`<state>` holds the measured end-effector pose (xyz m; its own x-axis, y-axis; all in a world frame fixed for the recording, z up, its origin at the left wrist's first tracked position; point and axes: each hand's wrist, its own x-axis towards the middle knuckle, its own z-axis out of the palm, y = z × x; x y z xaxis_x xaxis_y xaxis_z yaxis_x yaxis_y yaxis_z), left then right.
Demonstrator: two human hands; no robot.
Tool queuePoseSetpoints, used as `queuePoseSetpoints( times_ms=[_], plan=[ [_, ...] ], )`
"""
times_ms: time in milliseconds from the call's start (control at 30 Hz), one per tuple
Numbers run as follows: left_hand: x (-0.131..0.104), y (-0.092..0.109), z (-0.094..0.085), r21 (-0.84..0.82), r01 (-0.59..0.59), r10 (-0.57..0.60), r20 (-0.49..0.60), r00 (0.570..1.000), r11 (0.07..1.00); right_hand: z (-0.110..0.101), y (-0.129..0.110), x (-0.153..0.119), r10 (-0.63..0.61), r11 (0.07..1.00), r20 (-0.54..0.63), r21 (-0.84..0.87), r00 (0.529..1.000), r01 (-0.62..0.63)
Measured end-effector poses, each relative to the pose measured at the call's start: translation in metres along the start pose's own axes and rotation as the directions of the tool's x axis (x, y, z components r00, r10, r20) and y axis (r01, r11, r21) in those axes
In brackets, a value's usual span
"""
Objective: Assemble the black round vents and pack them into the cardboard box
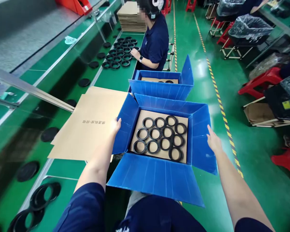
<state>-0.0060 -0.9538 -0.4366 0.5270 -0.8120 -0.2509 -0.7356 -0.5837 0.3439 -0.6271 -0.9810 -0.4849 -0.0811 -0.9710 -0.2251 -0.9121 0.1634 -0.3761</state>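
Note:
An open blue box (154,174) stands in front of my body with its flaps folded outward. Inside it, several black rings (155,133) lie in rows on a brown cardboard sheet (145,114). My left hand (116,125) is closed on the outer edge of the left flap. At the right flap's outer edge is my right hand (213,139), its fingers closed around that edge. Brown cardboard sheets (87,129) with printed characters lie to the left, beside the left hand and partly behind that forearm.
A second blue box (159,91) stands just beyond. A seated person (157,42) reaches toward black rings (120,51) on the green table. Round black pieces (49,134) lie along the conveyor at left. Red stools (258,83) and a striped floor line are on the right.

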Motion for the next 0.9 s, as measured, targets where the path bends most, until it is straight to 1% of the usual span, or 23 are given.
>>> queuePoseSetpoints(
  times_ms=[100, 200, 233, 300, 367, 400, 433, 533, 567, 600, 633, 700, 733, 767, 833, 867, 900],
  plan=[
    [-0.012, 0.001, 0.005, 0.009, 0.075, -0.075, 0.07, 0.995, 0.997, -0.003, -0.008, 0.007, -0.024, 0.999, 0.013, -0.025, 1.0, 0.024],
    [-0.021, 0.01, 0.016, 0.032, 0.102, -0.105, 0.111, 0.988, 0.994, -0.007, -0.016, 0.006, -0.033, 0.999, 0.012, -0.033, 0.999, 0.034],
    [-0.023, 0.013, 0.018, 0.042, 0.115, -0.12, 0.111, 0.987, 0.992, -0.009, -0.018, 0.004, -0.028, 0.999, -0.009, -0.03, 1.0, 0.027],
    [-0.023, 0.019, 0.019, 0.06, 0.141, -0.147, 0.099, 0.984, 0.988, -0.012, -0.023, -0.006, 0.002, 1.0, -0.103, 0.004, 0.995, -0.002],
    [-0.02, 0.024, 0.018, 0.062, 0.149, -0.154, 0.091, 0.984, 0.987, -0.013, -0.027, -0.015, 0.046, 0.997, -0.208, 0.071, 0.977, -0.032],
    [-0.018, 0.027, 0.018, 0.056, 0.141, -0.146, 0.094, 0.985, 0.988, -0.013, -0.028, -0.019, 0.08, 0.993, -0.226, 0.105, 0.971, -0.058],
    [-0.018, 0.029, 0.017, 0.047, 0.132, -0.136, 0.1, 0.986, 0.99, -0.013, -0.028, -0.021, 0.119, 0.987, -0.21, 0.133, 0.97, -0.092],
    [-0.025, 0.034, 0.017, -0.015, 0.077, -0.075, 0.1, 0.992, 0.997, -0.013, -0.024, -0.02, 0.225, 0.964, -0.069, 0.159, 0.972, -0.212],
    [-0.031, 0.035, 0.015, -0.048, 0.034, -0.03, 0.077, 0.997, 0.998, -0.014, -0.023, -0.021, 0.24, 0.96, -0.054, 0.161, 0.969, -0.229],
    [-0.039, 0.034, 0.013, -0.079, -0.024, 0.027, 0.038, 0.999, 0.997, -0.016, -0.023, -0.023, 0.227, 0.96, -0.072, 0.182, 0.971, -0.211],
    [-0.049, 0.032, 0.008, -0.103, -0.088, 0.087, -0.011, 0.996, 0.991, -0.019, -0.025, -0.027, 0.186, 0.962, -0.113, 0.223, 0.976, -0.157],
    [-0.075, 0.027, -0.002, -0.118, -0.204, 0.192, -0.108, 0.975, 0.972, -0.024, -0.041, -0.043, 0.051, 0.945, -0.18, 0.327, 0.982, 0.011],
    [-0.091, 0.024, -0.008, -0.12, -0.253, 0.234, -0.155, 0.96, 0.96, -0.026, -0.055, -0.055, -0.033, 0.929, -0.186, 0.357, 0.982, 0.098],
    [-0.109, 0.021, -0.012, -0.122, -0.289, 0.263, -0.195, 0.945, 0.949, -0.025, -0.072, -0.07, -0.119, 0.914, -0.163, 0.367, 0.979, 0.172],
    [-0.145, 0.015, -0.017, -0.139, -0.345, 0.305, -0.246, 0.92, 0.928, -0.019, -0.114, -0.101, -0.266, 0.906, -0.039, 0.333, 0.963, 0.264],
    [-0.164, 0.011, -0.018, -0.15, -0.365, 0.32, -0.257, 0.912, 0.919, -0.012, -0.135, -0.116, -0.341, 0.88, 0.046, 0.366, 0.939, 0.302],
    [-0.182, 0.007, -0.016, -0.16, -0.374, 0.328, -0.254, 0.91, 0.914, -0.005, -0.154, -0.129, -0.402, 0.837, 0.147, 0.46, 0.904, 0.297]
  ],
)
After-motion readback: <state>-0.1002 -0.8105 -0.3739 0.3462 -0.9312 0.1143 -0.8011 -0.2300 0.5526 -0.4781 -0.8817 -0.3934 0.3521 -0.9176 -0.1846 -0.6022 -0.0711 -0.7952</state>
